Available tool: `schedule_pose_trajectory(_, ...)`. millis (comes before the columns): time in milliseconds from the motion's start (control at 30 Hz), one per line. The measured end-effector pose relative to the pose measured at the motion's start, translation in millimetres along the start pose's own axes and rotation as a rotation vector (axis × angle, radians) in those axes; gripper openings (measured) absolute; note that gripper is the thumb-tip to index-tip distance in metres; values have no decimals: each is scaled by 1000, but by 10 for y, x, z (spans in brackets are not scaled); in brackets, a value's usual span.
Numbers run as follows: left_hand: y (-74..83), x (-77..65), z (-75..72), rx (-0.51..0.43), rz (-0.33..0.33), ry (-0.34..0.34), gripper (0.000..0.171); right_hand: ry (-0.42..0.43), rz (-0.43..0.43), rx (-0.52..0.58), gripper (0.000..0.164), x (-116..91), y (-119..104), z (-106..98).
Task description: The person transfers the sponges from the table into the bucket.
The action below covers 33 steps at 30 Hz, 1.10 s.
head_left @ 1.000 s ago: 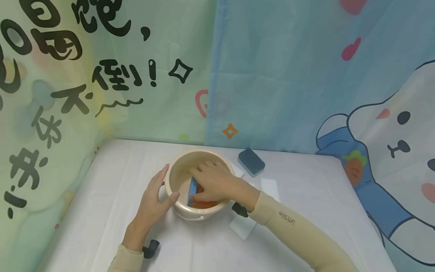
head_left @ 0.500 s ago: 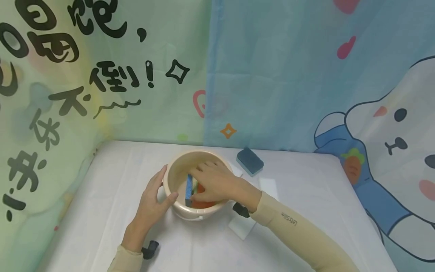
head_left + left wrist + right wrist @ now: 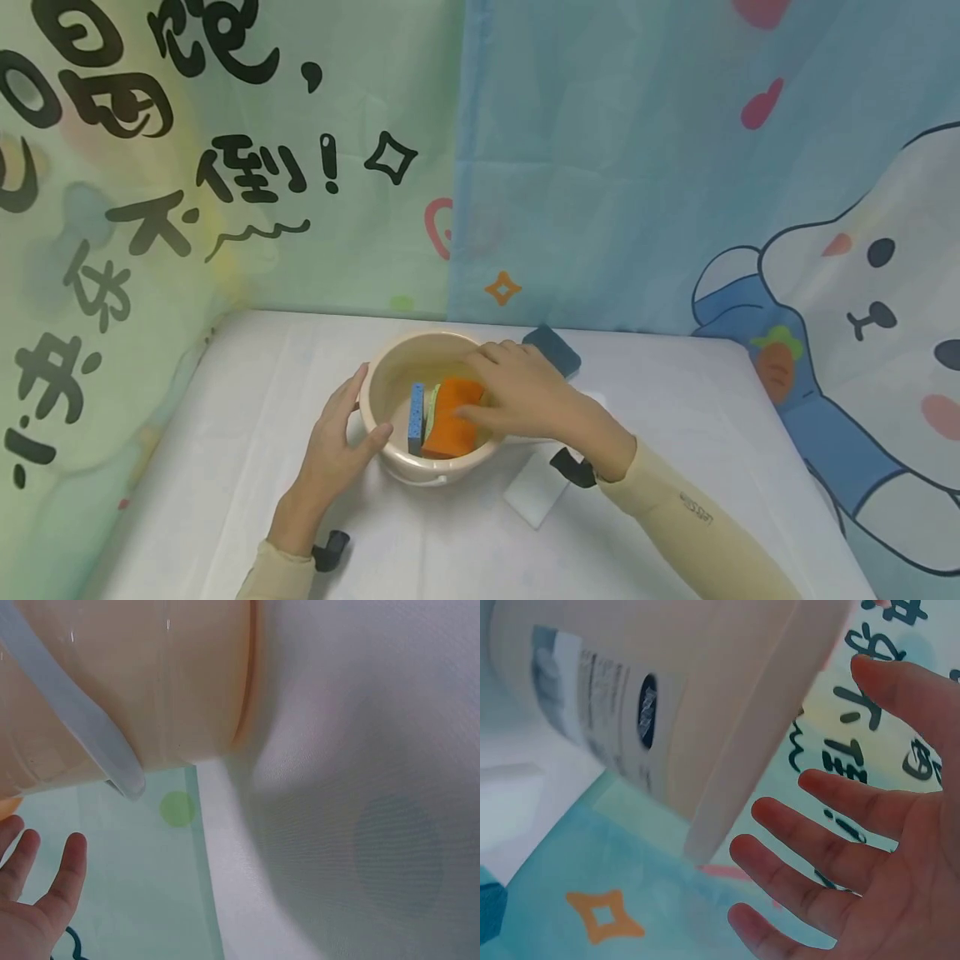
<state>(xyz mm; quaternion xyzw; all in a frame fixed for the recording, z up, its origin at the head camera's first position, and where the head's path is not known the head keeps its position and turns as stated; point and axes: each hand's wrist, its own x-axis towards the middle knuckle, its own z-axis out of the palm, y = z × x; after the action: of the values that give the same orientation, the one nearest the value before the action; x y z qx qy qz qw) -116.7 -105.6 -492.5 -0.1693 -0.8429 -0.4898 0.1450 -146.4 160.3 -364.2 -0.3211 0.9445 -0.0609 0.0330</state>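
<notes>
A cream bucket (image 3: 397, 367) stands on the white-covered table, its pale handle (image 3: 97, 735) hanging at the side. Inside, a blue sponge-like block (image 3: 416, 421) stands on edge beside a light green piece (image 3: 430, 412) and a larger orange piece (image 3: 456, 425). My left hand (image 3: 335, 446) touches the bucket's left rim, thumb reaching over the front edge, fingers spread. Over the right rim is my right hand (image 3: 528, 392), holding nothing. Its straight, spread fingers (image 3: 802, 847) show in the right wrist view beside the labelled bucket wall.
A dark teal sponge (image 3: 555, 348) lies behind the right hand, near the table's back edge. A flat white piece (image 3: 536, 492) lies right of the bucket, partly under the right forearm. A printed curtain (image 3: 585, 167) hangs behind the table.
My right hand has come up out of the bucket and moved right, letting go of the pieces inside. The orange piece now shows. My left hand stays at the rim.
</notes>
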Motion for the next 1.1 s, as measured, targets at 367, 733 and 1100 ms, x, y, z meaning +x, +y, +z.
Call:
schedule_pose_trajectory(367,-7,3,-4,-3,5,-3,79,123,76,96,61,-387,258,-12)
schedule_pose_trajectory(733,6,-7,3,-6,-21,-15,79,200,274,179,65,-753,449,130)
schedule_pose_trajectory(1100,-3,-4,10,-6,-16,-6,79,314,479,80,69,-1117,729,650)
